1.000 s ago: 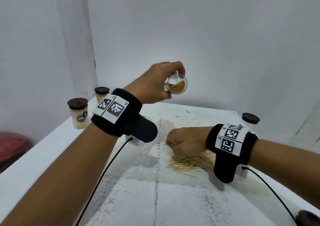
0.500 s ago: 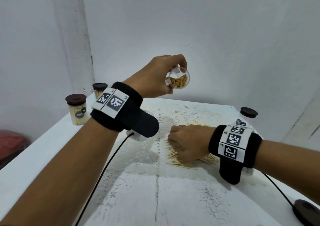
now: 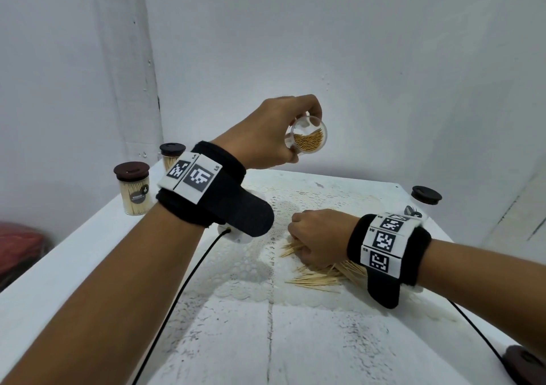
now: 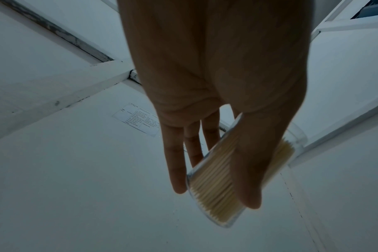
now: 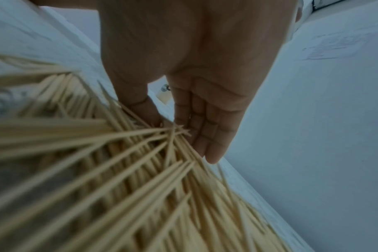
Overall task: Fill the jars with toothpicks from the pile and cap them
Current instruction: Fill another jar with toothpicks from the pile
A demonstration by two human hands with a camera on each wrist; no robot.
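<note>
While a dark cap (image 3: 524, 365) lies on the white table (image 3: 88, 266) nearest the viewer, below the right forearm, the right hand (image 3: 317, 238) sits down on the pile of toothpicks (image 3: 322, 275), knuckles up. The right wrist view shows its thumb and fingertips (image 5: 205, 141) drawn together around a fan of sticks, so it is pinching a bunch from the pile. Up and to the left of it, well above the table, the left hand (image 3: 266, 136) holds a clear open jar (image 3: 308, 138), thumb on one side and fingers on the other, curled round its wall. The jar is tipped so its mouth faces the viewer, and it is partly filled with toothpicks. Beyond the right wrist stands a capped jar (image 3: 425, 198), its contents hidden. Left of the left wrist a capped jar full of toothpicks (image 3: 133, 188) stands near the table edge, with another capped jar (image 3: 172, 157) just behind it by the wall.
</note>
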